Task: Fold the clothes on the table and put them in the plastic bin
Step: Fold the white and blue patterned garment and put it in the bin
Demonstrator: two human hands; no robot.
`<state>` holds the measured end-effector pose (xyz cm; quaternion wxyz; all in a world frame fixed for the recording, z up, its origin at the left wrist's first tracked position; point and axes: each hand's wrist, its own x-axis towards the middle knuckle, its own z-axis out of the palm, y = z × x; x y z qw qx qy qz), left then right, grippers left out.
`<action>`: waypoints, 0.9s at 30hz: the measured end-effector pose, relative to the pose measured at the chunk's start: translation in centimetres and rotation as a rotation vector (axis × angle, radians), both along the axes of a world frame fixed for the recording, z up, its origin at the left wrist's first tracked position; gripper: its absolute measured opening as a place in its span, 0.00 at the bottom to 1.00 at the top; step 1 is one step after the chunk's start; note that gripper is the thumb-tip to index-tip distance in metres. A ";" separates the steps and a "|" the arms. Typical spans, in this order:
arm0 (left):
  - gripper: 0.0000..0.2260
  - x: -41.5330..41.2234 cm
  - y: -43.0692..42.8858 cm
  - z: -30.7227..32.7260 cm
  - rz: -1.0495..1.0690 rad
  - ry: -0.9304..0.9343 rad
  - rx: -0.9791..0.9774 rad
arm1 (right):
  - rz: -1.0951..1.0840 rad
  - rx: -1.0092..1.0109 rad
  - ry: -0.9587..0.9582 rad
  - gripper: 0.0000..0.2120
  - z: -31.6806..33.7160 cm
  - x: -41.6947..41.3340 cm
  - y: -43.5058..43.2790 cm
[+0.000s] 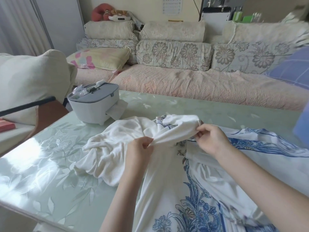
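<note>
A crumpled white knit garment (110,148) lies on the pale green glass table (41,164). One part of it is lifted and stretched between my hands. My left hand (139,148) pinches that part at its near end, and my right hand (211,139) pinches its far end. Under and to the right of it spreads a white garment with a blue floral print (200,198), reaching the table's near edge. A white plastic bin with a grey lid (93,104) stands on the table at the back left, its lid down.
A white cloth or paper (117,109) hangs out of the bin's right side. A floral sofa (184,77) runs behind the table. A cream cushion (30,81) and a brown chair with a black bar (33,104) stand at the left. Something blue (301,124) shows at the right edge.
</note>
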<state>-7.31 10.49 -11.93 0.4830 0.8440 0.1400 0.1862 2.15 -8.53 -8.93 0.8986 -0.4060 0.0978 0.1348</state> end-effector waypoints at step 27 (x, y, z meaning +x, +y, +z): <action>0.25 0.6 -1.4 -0.4 -0.251 0.012 0.693 | -0.259 -0.981 -0.190 0.11 -3.7 -3.6 -14.1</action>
